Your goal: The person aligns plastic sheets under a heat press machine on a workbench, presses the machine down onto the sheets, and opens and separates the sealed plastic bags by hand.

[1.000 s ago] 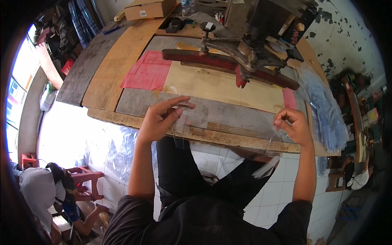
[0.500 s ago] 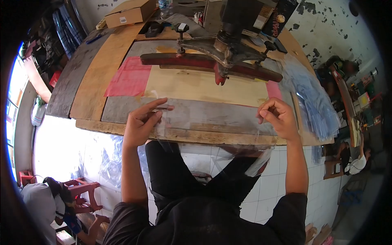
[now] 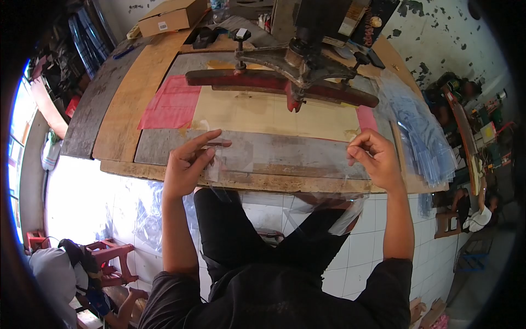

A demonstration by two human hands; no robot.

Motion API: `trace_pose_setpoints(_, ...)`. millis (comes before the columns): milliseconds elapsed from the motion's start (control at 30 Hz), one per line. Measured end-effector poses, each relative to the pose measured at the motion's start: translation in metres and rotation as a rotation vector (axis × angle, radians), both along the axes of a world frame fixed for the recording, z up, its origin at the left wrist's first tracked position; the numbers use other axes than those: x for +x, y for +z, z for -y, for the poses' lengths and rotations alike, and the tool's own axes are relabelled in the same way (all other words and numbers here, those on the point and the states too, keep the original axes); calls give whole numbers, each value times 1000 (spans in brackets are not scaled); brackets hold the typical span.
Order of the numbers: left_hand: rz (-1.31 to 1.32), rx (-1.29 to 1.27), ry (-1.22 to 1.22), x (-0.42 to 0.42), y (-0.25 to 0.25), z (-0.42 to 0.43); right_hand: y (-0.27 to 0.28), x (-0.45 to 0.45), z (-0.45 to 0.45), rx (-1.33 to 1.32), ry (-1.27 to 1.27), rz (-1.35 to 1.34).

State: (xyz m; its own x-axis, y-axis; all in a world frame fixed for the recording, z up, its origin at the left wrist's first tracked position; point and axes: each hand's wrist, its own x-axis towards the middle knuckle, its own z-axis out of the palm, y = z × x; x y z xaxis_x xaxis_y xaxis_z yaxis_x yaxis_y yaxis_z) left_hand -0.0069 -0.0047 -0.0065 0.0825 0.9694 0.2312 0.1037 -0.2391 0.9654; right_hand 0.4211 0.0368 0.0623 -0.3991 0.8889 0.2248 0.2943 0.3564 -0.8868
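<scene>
A clear plastic sheet spans the space between my hands at the table's front edge and drapes down over my lap. Pinched at its left side is my left hand, the index finger reaching forward over the sheet. On the other side, my right hand is closed, thumb against curled fingers, at the sheet's right edge. Beyond them lies a pale yellow board with a pink patch at its left end and a smaller pink piece at its right. Above it hangs a press head with a long red bar.
A pile of clear bluish plastic sheets hangs over the table's right side. A cardboard box stands at the back left. Another person sits low at the left, and someone else is at the far right.
The view has shifted very slightly. Both hands keep nearly the same place and grip on the sheet.
</scene>
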Motion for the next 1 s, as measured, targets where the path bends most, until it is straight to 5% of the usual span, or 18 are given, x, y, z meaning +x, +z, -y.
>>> trace_pose_setpoints(1000, -51, -10, 45, 2, 6, 0, -8, 7, -18, -205, 9, -126)
